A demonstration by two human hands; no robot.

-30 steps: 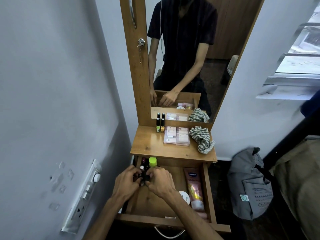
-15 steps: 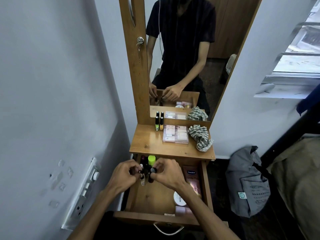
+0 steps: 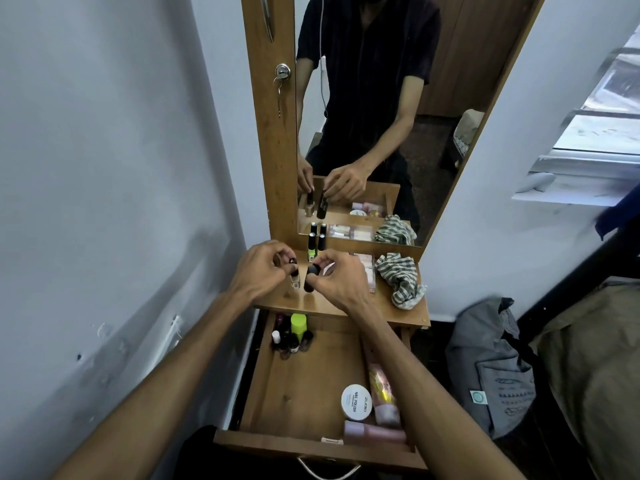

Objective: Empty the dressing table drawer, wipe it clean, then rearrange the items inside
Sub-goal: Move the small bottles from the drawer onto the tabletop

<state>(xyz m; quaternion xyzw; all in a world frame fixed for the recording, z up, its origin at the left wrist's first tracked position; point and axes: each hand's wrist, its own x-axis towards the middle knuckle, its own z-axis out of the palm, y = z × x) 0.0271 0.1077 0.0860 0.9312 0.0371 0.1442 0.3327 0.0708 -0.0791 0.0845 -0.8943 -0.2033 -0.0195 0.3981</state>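
The wooden drawer [image 3: 304, 386] stands pulled open below the dressing table top [image 3: 381, 299]. My left hand [image 3: 259, 275] grips a small clear nail polish bottle [image 3: 295, 279] by its dark cap, just above the table top. My right hand [image 3: 341, 282] holds a dark bottle [image 3: 310, 279] beside it. In the drawer's far left corner stand several small bottles [image 3: 291, 337], one with a lime-green cap [image 3: 298, 323]. A white nail polish remover jar [image 3: 356, 402], a pink tube [image 3: 381, 389] and a pink bottle [image 3: 374, 436] lie at the drawer's right side.
On the table top stand two nail polish bottles [image 3: 316, 247], flat pink boxes [image 3: 367, 271] and a striped cloth [image 3: 401, 282]. A mirror [image 3: 381, 98] rises behind. A wall with a socket [image 3: 169, 336] is close on the left. A grey bag [image 3: 498, 368] sits on the floor right.
Both hands rose from the drawer's far left corner up to the table top, each carrying a small bottle taken from the group in the drawer.
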